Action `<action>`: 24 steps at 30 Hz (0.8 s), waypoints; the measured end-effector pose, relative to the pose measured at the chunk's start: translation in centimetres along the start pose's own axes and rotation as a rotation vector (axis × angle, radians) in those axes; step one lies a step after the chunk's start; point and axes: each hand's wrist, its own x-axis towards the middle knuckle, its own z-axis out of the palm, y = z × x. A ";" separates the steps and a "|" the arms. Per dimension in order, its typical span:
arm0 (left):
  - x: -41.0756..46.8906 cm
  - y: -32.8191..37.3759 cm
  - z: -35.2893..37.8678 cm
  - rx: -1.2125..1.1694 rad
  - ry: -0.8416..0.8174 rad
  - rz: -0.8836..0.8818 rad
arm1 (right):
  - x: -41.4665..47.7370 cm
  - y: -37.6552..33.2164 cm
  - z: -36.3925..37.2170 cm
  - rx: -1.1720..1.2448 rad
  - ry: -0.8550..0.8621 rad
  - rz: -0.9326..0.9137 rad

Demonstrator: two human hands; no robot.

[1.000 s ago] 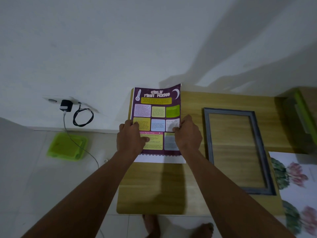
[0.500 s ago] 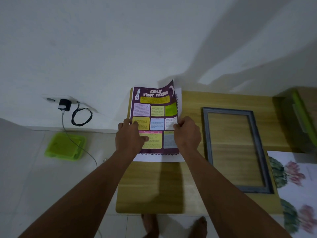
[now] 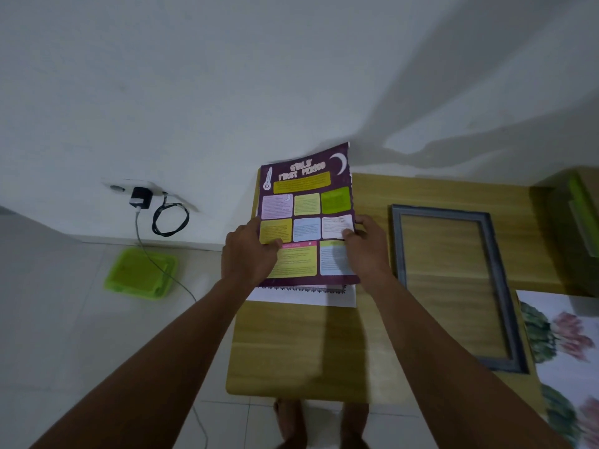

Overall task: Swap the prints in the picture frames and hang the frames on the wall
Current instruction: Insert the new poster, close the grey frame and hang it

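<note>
A purple print [image 3: 306, 202] with coloured text boxes is lifted off the wooden table [image 3: 311, 351], its far edge raised toward the wall. My left hand [image 3: 248, 254] grips its left edge and my right hand [image 3: 366, 247] grips its right edge. Under it lies a white sheet [image 3: 304, 296] with a dark patterned border. An empty grey picture frame [image 3: 453, 286] lies flat to the right. A floral print [image 3: 570, 361] rests at the table's right end, cut off by the view's edge.
The white wall [image 3: 227, 76] rises just behind the table. A black charger [image 3: 141, 197] with a looped cable is plugged in low on the left. A green tray [image 3: 141, 273] sits on the tiled floor. A green-edged object [image 3: 580, 209] lies at the far right.
Both hands have lifted the purple print off the white sheet and tilted it up; its far right corner curls higher than before.
</note>
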 end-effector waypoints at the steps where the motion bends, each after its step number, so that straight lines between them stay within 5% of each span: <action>1: 0.0 0.4 -0.3 -0.059 -0.006 -0.042 | -0.2 -0.2 -0.2 0.034 -0.024 0.015; 8: 0.2 1.6 -3.1 -0.374 -0.024 -0.219 | -1.2 -1.5 -1.7 0.065 -0.036 0.050; 19: -5.2 10.3 -6.9 -0.341 0.238 0.263 | -5.1 -12.0 -3.4 -0.537 0.061 -0.375; 24: -8.3 14.0 -6.2 -0.193 0.266 0.493 | -6.9 -15.2 -5.9 -0.281 -0.063 -0.328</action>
